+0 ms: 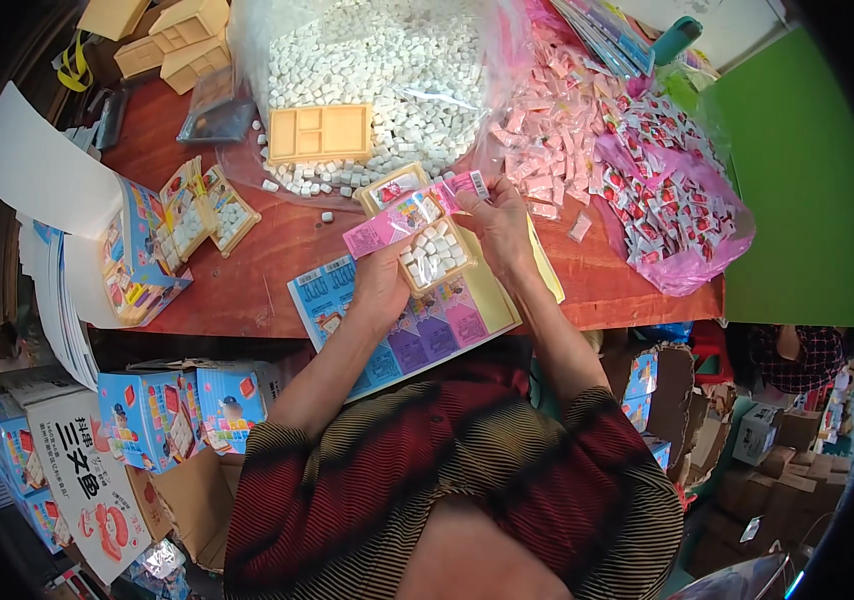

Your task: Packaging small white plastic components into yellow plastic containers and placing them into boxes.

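Note:
My left hand (380, 285) grips a small tan compartment tray (469, 262) filled with white marshmallow-like pieces. Across the tray lies a pink printed label strip (372, 234), its far end pinched in the fingers of my right hand (499, 222). Just beyond, another tan tray (377, 190) holds a red-and-white packet; the label partly covers it. Under both hands, a sheet of printed labels (379, 368) in blue, purple and pink rests at the table's near edge, overhanging it. How much of the label is stuck down I cannot tell.
A clear bag of loose white pieces (367, 70) spreads at the back, an unfilled tray (322, 133) on it. Pink packets (552, 120) and a pink bag (692, 265) of red-and-white packets lie right. Left stands a display box (152, 290) with filled trays; cartons (162, 400) sit below.

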{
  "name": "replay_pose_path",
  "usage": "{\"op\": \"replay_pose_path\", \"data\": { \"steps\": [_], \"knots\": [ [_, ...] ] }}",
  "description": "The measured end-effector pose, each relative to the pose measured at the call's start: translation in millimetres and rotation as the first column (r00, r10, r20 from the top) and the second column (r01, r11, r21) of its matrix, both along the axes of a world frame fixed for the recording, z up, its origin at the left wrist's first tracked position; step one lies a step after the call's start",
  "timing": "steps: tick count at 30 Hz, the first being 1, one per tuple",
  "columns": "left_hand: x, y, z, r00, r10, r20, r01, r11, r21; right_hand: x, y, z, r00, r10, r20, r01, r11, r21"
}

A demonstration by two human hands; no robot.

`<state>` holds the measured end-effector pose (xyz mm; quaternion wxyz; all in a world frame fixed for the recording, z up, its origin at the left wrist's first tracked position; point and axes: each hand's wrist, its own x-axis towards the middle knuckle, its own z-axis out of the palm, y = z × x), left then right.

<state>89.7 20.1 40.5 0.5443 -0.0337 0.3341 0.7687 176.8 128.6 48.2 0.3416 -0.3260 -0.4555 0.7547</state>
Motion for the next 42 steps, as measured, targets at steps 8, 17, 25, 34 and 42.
{"op": "replay_pose_path", "data": {
  "steps": [8, 17, 25, 34, 42],
  "knots": [
    [5.0, 3.7, -1.8, 0.995, 0.037, -0.094, -0.040, 0.999, -0.033, -2.0, -6.0, -1.5, 0.964, -0.197, 0.180, 0.133, 0.940, 0.315],
    [3.2, 2.7, -20.0, 1.000, -0.010, 0.006, 0.010, 0.998, -0.067, 3.7, -1.4, -14.5, 0.905, 0.359, -0.227, -0.422, 0.816, -0.394],
    [12.3, 7.5, -3.0, 0.985, -0.018, -0.173, 0.021, 1.000, 0.020, 12.5, 1.9, -11.6, 0.962, 0.269, -0.055, -0.271, 0.894, -0.356],
    [0.6, 4.5, 12.6, 0.948, -0.200, -0.248, 0.275, 0.906, 0.323, 19.8, 9.3, 2.4, 0.996, 0.072, 0.059, -0.064, 0.988, -0.138],
    [-7.4, 6.5, 4.8, 0.945, 0.037, -0.326, -0.043, 0.999, -0.009, -1.4, -24.4, 26.6, 0.998, -0.051, -0.032, 0.051, 0.998, -0.023]
  ]
}}
